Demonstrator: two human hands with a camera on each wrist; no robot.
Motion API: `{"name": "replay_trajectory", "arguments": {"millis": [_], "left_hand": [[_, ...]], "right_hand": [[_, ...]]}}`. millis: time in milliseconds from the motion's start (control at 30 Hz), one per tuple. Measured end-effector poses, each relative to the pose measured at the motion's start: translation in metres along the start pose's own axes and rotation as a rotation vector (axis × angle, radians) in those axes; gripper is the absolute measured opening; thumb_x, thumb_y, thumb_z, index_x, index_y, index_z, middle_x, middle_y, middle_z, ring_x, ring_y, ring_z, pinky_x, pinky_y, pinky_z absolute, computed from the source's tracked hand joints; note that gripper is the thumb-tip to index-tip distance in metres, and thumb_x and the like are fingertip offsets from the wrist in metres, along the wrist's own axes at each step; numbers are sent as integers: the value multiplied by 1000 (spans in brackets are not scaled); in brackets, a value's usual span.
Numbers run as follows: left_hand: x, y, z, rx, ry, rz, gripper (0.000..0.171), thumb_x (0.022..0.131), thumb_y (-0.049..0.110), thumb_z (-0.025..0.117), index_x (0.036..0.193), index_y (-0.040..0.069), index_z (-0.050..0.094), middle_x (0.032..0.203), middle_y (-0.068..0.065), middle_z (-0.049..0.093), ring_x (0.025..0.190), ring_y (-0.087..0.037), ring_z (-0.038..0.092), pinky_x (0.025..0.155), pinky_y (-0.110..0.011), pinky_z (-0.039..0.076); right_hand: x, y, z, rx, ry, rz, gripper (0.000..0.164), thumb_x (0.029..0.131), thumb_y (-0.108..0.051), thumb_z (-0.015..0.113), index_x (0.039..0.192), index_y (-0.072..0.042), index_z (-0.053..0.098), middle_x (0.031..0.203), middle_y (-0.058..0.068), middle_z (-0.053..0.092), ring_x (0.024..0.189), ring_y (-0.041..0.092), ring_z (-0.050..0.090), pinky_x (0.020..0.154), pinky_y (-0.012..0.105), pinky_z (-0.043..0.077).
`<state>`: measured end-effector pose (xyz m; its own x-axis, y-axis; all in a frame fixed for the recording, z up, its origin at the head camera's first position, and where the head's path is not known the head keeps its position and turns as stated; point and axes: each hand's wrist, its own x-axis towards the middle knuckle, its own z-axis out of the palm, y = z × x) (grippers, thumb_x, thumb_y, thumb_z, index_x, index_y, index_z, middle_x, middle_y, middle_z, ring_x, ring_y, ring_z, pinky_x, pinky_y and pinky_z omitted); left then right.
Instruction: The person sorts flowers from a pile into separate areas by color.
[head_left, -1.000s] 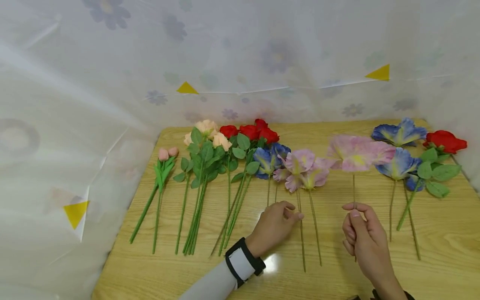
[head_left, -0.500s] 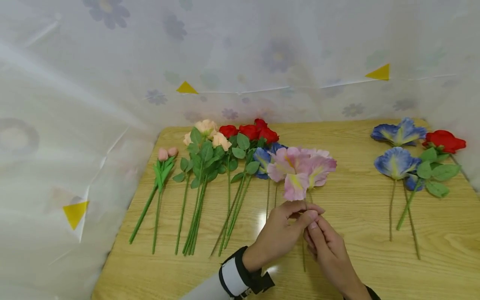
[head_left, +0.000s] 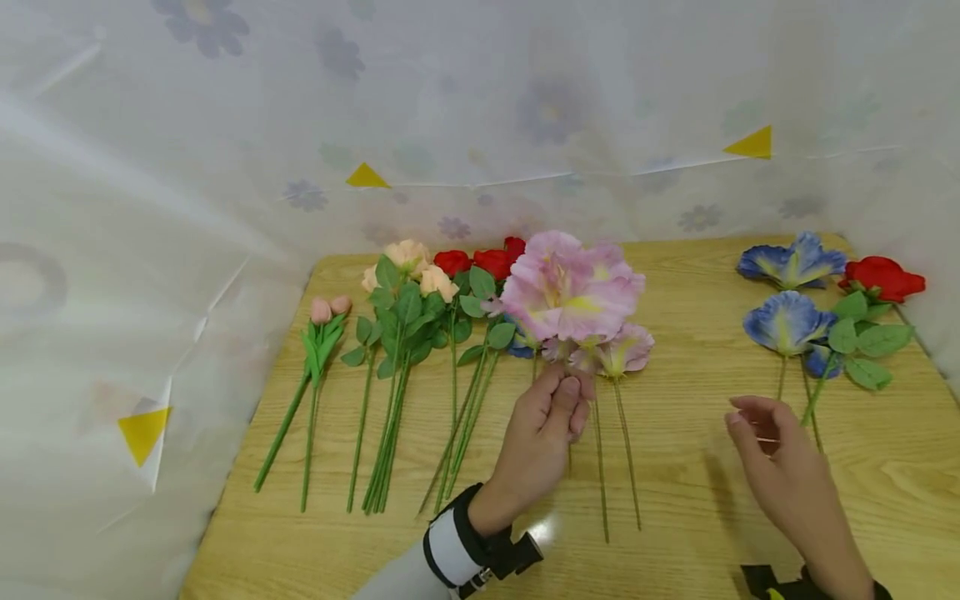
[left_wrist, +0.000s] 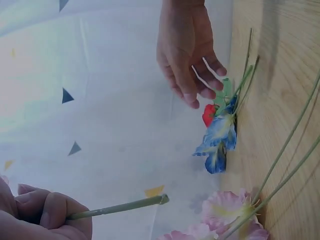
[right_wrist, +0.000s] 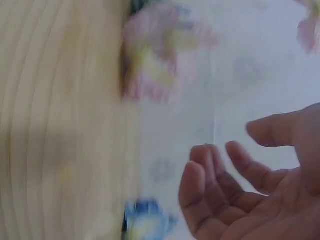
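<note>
Holding a pink flower (head_left: 564, 287) up off the bench (head_left: 697, 467), the left hand (head_left: 542, 433) has its thumb and fingers curled round the green stem just under the bloom. From the head view you only get the big pink head above the knuckles. The left wrist view is where you actually see the stem (left_wrist: 120, 207), poking out sideways from between the thumb and fingers, cut end in the air.

The right hand (head_left: 768, 454) is holding nothing, fingers loosely bent and spread, hovering over the bench between the pink stems and the blue ones. The right wrist view is pretty blurry, but it does show the bare palm, which the head view can't since it looks at the back of the hand. The left wrist view catches it too, fingertips near the blue flowers (head_left: 787, 321) and the red rose (head_left: 885, 277) with its leaves.

Two more pink blooms (head_left: 615, 352) lie flat on the bench just right of the held one, their thin stems running toward the person. Only the head view shows the rest of the row: red roses (head_left: 480, 262), peach roses (head_left: 408, 262) and pink buds (head_left: 330, 310) off to the left, all laid heads-away. Floral plastic sheeting (head_left: 480, 108) with yellow triangles hangs behind.
</note>
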<state>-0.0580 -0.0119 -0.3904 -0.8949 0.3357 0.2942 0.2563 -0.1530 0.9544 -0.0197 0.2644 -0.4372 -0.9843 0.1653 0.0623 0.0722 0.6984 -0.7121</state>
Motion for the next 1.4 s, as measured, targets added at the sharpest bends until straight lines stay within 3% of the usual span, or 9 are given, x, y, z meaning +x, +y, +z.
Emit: {"name": "replay_trajectory", "arguments": {"millis": [200,333,533,767,900,967,1100,1233,1400], "left_hand": [[-1,-11,5,-4,-12,-43,32,111,20,31,101,-5,49,74,-15,41,59,-6,34,58,-18,32],[-1,-19,9,38,-4,-101,34,111,23,32,102,-2,52,76,-12,44,58,-5,33,58,-18,32],[-2,-28,14,89,10,-228,36,111,29,33,110,5,59,78,-1,48,63,-5,39,64,-19,35],[-3,-43,17,58,-59,-376,27,111,19,31,132,11,46,90,-1,68,70,-6,49,68,-21,41],[-5,-54,16,117,-126,-426,24,111,23,31,129,14,44,97,6,74,84,-6,61,75,-22,48],[-5,-60,17,160,-156,-446,25,111,27,34,126,14,48,98,12,75,89,-8,64,68,-21,47],[-6,-70,19,190,-163,-478,20,109,25,42,117,12,55,98,12,74,86,-14,67,53,-19,37],[-5,-79,23,155,-131,-500,10,104,20,55,105,12,61,92,0,72,73,-13,67,55,-20,49],[-3,-86,24,245,-105,-472,12,101,20,62,102,11,68,84,1,66,66,-5,61,61,-22,54]], "right_hand": [[11,57,-31,-205,-112,273,65,106,-38,45,137,19,36,108,34,56,88,43,60,55,35,48],[14,77,-37,-294,-212,390,68,105,-39,47,131,23,38,105,37,60,80,40,62,57,40,49],[19,87,-36,-366,-246,419,64,104,-43,50,119,19,47,99,35,59,74,35,61,57,41,46],[22,92,-37,-401,-306,457,44,101,-31,54,106,13,54,89,26,61,73,33,60,59,42,47],[18,95,-40,-390,-361,496,43,100,-36,47,84,2,55,72,15,55,64,28,54,57,40,43],[15,94,-41,-387,-382,516,48,103,-40,38,80,-1,53,68,12,50,62,26,51,57,39,40],[14,93,-42,-377,-291,510,54,106,-42,18,71,-8,42,62,7,39,55,21,39,53,36,33],[11,93,-44,-310,-151,450,63,106,-44,5,70,-7,41,59,7,39,52,21,36,50,34,30],[9,87,-45,-126,-40,484,75,105,-43,1,117,10,54,75,12,54,57,28,44,52,39,37]]}}
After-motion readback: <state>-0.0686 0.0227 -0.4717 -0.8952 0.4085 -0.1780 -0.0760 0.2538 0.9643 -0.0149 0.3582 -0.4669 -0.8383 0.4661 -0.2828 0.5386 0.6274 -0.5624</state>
